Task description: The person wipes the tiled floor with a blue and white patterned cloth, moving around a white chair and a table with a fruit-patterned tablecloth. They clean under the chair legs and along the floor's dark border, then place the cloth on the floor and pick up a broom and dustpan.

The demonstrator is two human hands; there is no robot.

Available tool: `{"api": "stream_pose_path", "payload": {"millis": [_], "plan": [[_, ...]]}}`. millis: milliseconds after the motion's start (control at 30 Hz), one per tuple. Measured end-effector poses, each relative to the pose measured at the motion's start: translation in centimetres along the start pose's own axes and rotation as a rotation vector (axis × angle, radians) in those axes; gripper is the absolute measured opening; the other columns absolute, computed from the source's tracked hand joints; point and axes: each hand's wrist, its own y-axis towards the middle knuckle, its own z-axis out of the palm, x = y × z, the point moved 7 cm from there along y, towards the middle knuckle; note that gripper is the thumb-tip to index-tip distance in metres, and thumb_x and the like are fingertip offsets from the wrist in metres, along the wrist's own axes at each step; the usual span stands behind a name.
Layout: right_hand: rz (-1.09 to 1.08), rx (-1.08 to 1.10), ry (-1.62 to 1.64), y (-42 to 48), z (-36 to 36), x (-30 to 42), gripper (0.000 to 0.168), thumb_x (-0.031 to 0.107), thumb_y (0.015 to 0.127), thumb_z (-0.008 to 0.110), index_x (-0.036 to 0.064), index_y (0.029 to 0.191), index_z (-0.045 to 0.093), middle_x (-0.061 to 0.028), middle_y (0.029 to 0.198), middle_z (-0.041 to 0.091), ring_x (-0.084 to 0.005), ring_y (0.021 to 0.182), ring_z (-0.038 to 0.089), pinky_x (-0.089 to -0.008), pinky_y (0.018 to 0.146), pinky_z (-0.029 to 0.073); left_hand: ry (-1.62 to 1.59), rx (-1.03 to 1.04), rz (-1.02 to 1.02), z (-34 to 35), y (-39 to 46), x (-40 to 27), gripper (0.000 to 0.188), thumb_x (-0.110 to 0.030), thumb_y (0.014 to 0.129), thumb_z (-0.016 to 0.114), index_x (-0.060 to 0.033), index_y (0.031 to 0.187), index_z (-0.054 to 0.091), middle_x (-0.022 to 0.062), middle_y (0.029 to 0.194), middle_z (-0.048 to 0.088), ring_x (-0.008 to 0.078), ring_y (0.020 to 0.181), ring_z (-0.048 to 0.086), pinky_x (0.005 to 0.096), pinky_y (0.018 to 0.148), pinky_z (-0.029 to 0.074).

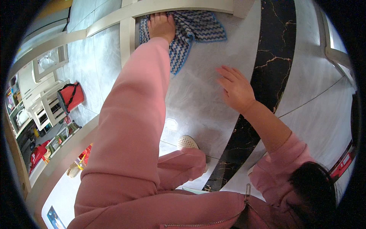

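Note:
My left hand (161,26) lies palm down on a blue, grey and white wavy-striped cloth (200,27), its fingers spread and pointing away from me. The cloth lies on the grey tiled floor, partly bunched beside my thumb, with its far edge along a white rail. My left arm is stretched out in a pink sleeve. Lower and to the right, my right hand (238,91) holds nothing; its fingers are slightly apart, and it is near the edge of a black marbled floor strip (276,57). Whether it touches the floor I cannot tell.
A white frame (127,37) with rails and a post stands at the upper left. Beyond it are a red bag (71,97) with a black strap, white furniture and cluttered shelves. A perforated light shoe (187,142) is below my hands. Dark hair shows at the lower right.

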Motion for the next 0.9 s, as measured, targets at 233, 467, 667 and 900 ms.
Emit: {"api": "stream_pose_path", "payload": {"millis": [233, 467, 667, 900], "plan": [[-0.012, -0.024, -0.003, -3.3, 0.4, -0.7, 0.021, 0.003, 0.069, 0.063, 0.003, 0.090, 0.061, -0.0117, 0.123, 0.055, -0.0309, 0.122, 0.047, -0.0432, 0.101, 0.038, -0.171, 0.082, -0.536, -0.8, -0.6, 7.2, 0.063, -0.045, 0.094, 0.030, 0.0004, 0.138, 0.033, 0.0201, 0.147, 0.027, 0.0341, 0.136, 0.023, 0.0479, 0.107, 0.025], [-0.073, -0.105, 0.089, -1.4, -0.1, 1.9, 0.021, 0.001, 0.063, 0.063, 0.004, 0.084, 0.060, -0.0116, 0.115, 0.059, -0.0317, 0.113, 0.053, -0.0431, 0.094, 0.043, -0.265, 0.163, -1.027, -0.2, -9.5, 10.1, 0.068, -0.050, 0.094, 0.028, -0.0023, 0.144, 0.023, 0.0178, 0.151, 0.020, 0.0347, 0.139, 0.018, 0.0517, 0.109, 0.019], [-0.173, -0.130, 0.184, 0.7, -0.5, 5.4, 0.021, 0.000, 0.063, 0.062, 0.005, 0.084, 0.060, -0.0108, 0.113, 0.061, -0.0302, 0.108, 0.055, -0.0423, 0.091, 0.045, -0.126, 0.041, -1.143, -1.1, -15.8, 8.1, 0.074, -0.053, 0.093, 0.032, -0.0069, 0.147, 0.012, 0.0133, 0.154, 0.011, 0.0339, 0.140, 0.014, 0.0553, 0.109, 0.017], [-0.214, -0.087, 0.268, 1.7, -1.9, 5.7, 0.017, -0.001, 0.064, 0.061, 0.004, 0.080, 0.062, -0.0106, 0.111, 0.062, -0.0303, 0.102, 0.058, -0.0413, 0.087, 0.047, -0.035, 0.083, -1.323, -0.8, -20.2, 7.4, 0.073, -0.056, 0.091, 0.032, -0.0108, 0.147, 0.018, 0.0109, 0.154, 0.013, 0.0367, 0.140, 0.015, 0.0576, 0.106, 0.021]]}}
